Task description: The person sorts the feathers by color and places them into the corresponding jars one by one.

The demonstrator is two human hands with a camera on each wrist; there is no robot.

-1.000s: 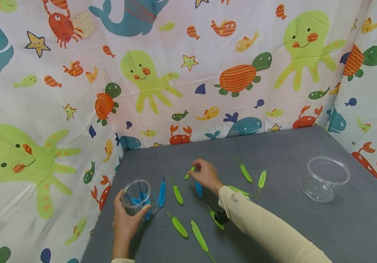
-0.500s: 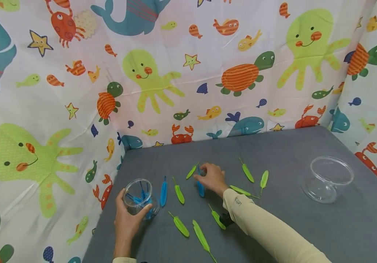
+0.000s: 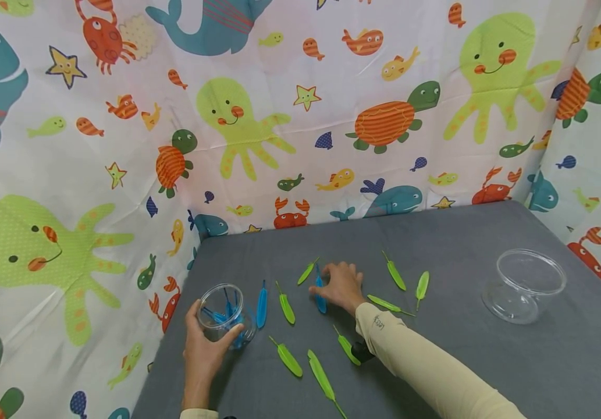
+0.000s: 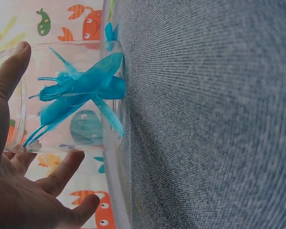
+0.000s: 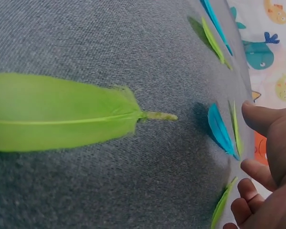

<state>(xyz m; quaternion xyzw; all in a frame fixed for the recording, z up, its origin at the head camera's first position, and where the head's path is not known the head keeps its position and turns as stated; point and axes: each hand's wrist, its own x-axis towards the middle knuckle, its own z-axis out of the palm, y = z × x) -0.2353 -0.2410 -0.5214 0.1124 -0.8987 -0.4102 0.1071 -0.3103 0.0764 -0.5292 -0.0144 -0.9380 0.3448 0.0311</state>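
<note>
Blue feather (image 3: 322, 304): on the grey cloth (image 3: 452, 244), partly under the right hand (image 3: 343, 285), its thin quill end toward the far side.
Right hand: thumb and fingers spread, nothing pinched between them that I can see. The right wrist view puts the feather past the gap; whether a fingertip touches it, I cannot tell.
Step in hand: taking up that feather, by the look of it.
Pinch: best made lightly on the quill with thumb and forefinger; squeezing the soft vane would probably crease it. A straight lift should keep it from dragging on the cloth.
Neighbour: one green feather (image 3: 308, 272) lies just beside the quill end, so a wide grasp could sweep it along.
Left hand (image 3: 205, 349): wrapped about the jar (image 3: 249, 322), thumb on one side, fingers on the other. That steadying hold seems worth keeping, gentle and below the mouth.
Jar: clear, upright or nearly so on the cloth. Several jar feathers (image 4: 81, 88), all blue as far as shows, cross one another with most quills toward the mouth; overlap hides the count.
Tub (image 3: 530, 285): clear, well apart from both hands; grey cloth shows through its wall.
Loose blue: second blue feather (image 3: 262, 308), just beside the jar.
Loose green: other green feathers (image 3: 286, 308), scattered around the right arm.
</note>
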